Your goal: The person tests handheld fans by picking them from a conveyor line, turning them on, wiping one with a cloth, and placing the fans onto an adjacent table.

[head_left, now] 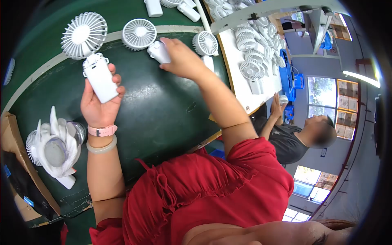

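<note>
My left hand (101, 100) is wrapped round the white handle of a small fan (100, 77). Its round slatted head (83, 35) points away from me, above the green work surface (163, 106). My right hand (179, 58) has its fingers closed on the white handle of a second fan (158, 52), whose round head (139, 34) lies up and to the left of the hand. Just right of that hand, a third white fan (205, 43) rests at the far edge.
At the left, a white glove-like bundle (57, 147) sits beside a cardboard box (30, 163) holding dark material. More fans (252, 69) crowd a white table (241, 87) at the right. A co-worker (290, 139) in dark clothing is there. Another fan handle (153, 7) lies at the top.
</note>
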Motion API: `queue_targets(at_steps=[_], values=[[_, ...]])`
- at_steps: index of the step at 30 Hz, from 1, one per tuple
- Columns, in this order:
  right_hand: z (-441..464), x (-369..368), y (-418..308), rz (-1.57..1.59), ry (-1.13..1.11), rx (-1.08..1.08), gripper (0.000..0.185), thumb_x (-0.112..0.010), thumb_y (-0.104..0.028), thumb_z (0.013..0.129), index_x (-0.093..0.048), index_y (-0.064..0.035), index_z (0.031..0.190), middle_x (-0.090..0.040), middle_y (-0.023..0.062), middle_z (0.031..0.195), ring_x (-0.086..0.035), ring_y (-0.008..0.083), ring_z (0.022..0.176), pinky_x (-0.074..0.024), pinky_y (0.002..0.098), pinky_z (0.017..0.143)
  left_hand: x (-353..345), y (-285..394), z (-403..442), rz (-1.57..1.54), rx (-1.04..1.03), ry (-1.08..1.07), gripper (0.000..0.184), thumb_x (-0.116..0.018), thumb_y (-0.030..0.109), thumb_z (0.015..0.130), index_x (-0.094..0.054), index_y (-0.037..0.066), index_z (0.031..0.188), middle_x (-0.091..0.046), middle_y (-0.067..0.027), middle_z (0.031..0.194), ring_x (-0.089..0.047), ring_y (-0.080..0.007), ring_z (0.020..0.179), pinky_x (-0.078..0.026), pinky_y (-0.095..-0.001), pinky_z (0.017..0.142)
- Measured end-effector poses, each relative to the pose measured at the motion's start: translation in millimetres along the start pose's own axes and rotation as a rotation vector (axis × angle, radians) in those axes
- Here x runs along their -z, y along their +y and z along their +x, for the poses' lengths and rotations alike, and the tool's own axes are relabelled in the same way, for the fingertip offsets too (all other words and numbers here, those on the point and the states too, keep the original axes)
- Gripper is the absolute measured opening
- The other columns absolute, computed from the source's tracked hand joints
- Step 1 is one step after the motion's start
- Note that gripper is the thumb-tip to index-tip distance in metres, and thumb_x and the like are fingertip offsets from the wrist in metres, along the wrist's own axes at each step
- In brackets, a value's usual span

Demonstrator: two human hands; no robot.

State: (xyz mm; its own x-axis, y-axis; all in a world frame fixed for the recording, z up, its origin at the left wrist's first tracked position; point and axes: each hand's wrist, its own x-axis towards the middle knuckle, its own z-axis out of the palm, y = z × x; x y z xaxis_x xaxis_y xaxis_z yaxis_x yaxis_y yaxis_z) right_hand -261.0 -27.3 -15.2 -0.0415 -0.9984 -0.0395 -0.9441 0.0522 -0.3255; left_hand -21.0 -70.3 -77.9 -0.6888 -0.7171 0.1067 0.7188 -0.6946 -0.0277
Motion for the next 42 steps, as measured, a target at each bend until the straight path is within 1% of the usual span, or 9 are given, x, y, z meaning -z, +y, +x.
queue_targets(at_steps=[5, 7, 8, 10, 24, 29, 31, 33, 42], values=[[10, -32, -4, 0.146, 0.168, -0.036, 0.064, -0.068, -0.013, 0.066, -0.040, 0.0054, 0.120, -0.051, 0.0264, 0.107, -0.049, 0.0393, 0.102, -0.0404, 0.0404, 0.088, -7, -1, -2, 0.071, -0.002, -0.004, 0.043, -0.037, 0.026, 0.092, -0.029, 0.003, 0.128, -0.041, -0.0127, 0.119, -0.044, -0.0210, 0.093, -0.041, -0.0334, 0.075], [17, -40, -11, 1.210, -0.004, -0.111, 0.062, -0.066, -0.007, 0.071, -0.037, 0.0039, 0.125, -0.054, 0.0145, 0.108, -0.053, 0.0250, 0.101, -0.0413, 0.0317, 0.088, -8, -1, -2, 0.082, 0.004, -0.016, 0.043, -0.036, 0.026, 0.093, -0.029, 0.004, 0.129, -0.040, -0.0125, 0.119, -0.043, -0.0208, 0.093, -0.041, -0.0333, 0.075], [18, -39, -18, 1.616, -0.135, -0.002, 0.064, -0.066, -0.004, 0.072, -0.035, 0.0019, 0.127, -0.053, 0.0091, 0.108, -0.052, 0.0179, 0.100, -0.0408, 0.0288, 0.089, -10, -2, -1, 0.073, -0.003, -0.017, 0.043, -0.036, 0.026, 0.093, -0.029, 0.004, 0.129, -0.040, -0.0123, 0.118, -0.043, -0.0206, 0.093, -0.041, -0.0331, 0.075], [19, -49, -26, 1.850, -0.165, 0.075, 0.065, -0.067, -0.002, 0.071, -0.035, 0.0005, 0.128, -0.053, 0.0083, 0.110, -0.052, 0.0169, 0.100, -0.0404, 0.0297, 0.090, -11, -3, -1, 0.074, -0.018, -0.002, 0.043, -0.035, 0.026, 0.093, -0.029, 0.005, 0.129, -0.040, -0.0121, 0.118, -0.043, -0.0204, 0.092, -0.041, -0.0330, 0.075], [23, -62, -32, 1.837, -0.136, 0.059, 0.067, -0.070, 0.004, 0.067, -0.037, -0.0011, 0.126, -0.050, 0.0123, 0.118, -0.052, 0.0226, 0.107, -0.0438, 0.0355, 0.091, -2, -2, -2, 0.131, -0.010, -0.004, 0.043, -0.031, 0.031, 0.094, -0.033, 0.010, 0.131, -0.043, -0.0143, 0.122, -0.043, -0.0219, 0.093, -0.040, -0.0346, 0.075], [14, -48, -39, 2.145, -0.376, 0.105, 0.064, -0.063, 0.003, 0.071, -0.033, -0.0020, 0.127, -0.050, 0.0176, 0.116, -0.053, 0.0275, 0.104, -0.0452, 0.0407, 0.087, -3, -4, -4, 0.133, -0.018, 0.028, 0.044, -0.029, 0.032, 0.094, -0.032, 0.007, 0.130, -0.045, -0.0147, 0.122, -0.044, -0.0220, 0.093, -0.040, -0.0355, 0.075], [17, -53, -33, 2.128, -0.384, 0.155, 0.062, -0.059, -0.002, 0.073, -0.031, -0.0027, 0.128, -0.048, 0.0234, 0.116, -0.055, 0.0344, 0.100, -0.0459, 0.0463, 0.085, 0, -4, -5, 0.131, -0.014, 0.017, 0.045, -0.029, 0.032, 0.094, -0.032, 0.006, 0.130, -0.044, -0.0147, 0.122, -0.044, -0.0220, 0.093, -0.040, -0.0356, 0.074], [18, -52, -29, 2.433, -0.637, 0.268, 0.063, -0.058, -0.008, 0.073, -0.031, -0.0033, 0.129, -0.048, 0.0254, 0.114, -0.055, 0.0373, 0.098, -0.0455, 0.0485, 0.084, 1, -3, -5, 0.139, -0.012, 0.009, 0.045, -0.030, 0.032, 0.094, -0.031, 0.006, 0.131, -0.043, -0.0152, 0.122, -0.043, -0.0218, 0.092, -0.040, -0.0357, 0.073], [20, -64, -21, 2.320, -0.529, 0.258, 0.062, -0.053, -0.033, 0.077, -0.033, -0.0082, 0.131, -0.051, 0.0223, 0.106, -0.053, 0.0280, 0.077, -0.0427, 0.0390, 0.068, -1, -4, -5, 0.158, -0.002, -0.018, 0.043, -0.031, 0.029, 0.093, -0.031, 0.006, 0.130, -0.042, -0.0162, 0.120, -0.042, -0.0214, 0.089, -0.040, -0.0351, 0.072]])
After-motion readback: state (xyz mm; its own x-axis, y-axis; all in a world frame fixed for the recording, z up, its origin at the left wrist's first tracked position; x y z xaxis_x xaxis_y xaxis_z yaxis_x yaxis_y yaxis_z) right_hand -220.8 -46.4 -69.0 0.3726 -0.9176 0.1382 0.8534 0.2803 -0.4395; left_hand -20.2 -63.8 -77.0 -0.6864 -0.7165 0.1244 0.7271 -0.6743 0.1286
